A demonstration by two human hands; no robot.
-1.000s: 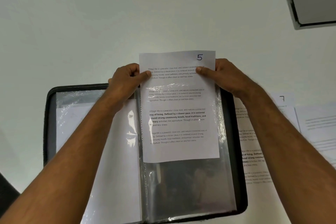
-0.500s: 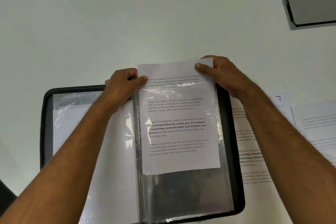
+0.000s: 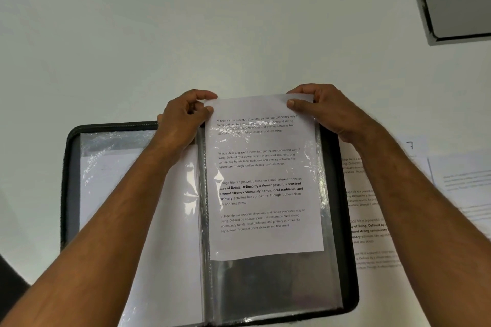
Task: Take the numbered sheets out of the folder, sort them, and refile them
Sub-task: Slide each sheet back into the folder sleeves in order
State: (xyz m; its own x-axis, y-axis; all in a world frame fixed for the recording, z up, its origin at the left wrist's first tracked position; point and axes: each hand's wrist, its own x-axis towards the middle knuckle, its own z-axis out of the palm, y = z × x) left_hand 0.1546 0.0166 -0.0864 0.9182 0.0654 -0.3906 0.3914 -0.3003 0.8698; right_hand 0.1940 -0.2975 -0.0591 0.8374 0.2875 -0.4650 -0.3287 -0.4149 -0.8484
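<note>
Both hands are pinching the top corners of a printed sheet [image 3: 265,180], the left hand [image 3: 183,119] curling thumb and fingers [image 3: 204,94] round the left corner, the right hand [image 3: 326,109] doing likewise at the right. The sheet is running lengthwise from the fingers toward the person, lying mostly inside the right-hand clear sleeve [image 3: 279,284] of the open black folder [image 3: 348,247] on the bench [image 3: 186,34], its top edge sticking out; both hands are equally near. More sheets [image 3: 372,220], one marked 7, are lying just right of the folder.

A printed sheet [image 3: 261,180] sits partway inside the right clear sleeve [image 3: 292,281] of the open black folder [image 3: 69,180], top edge protruding.
</note>
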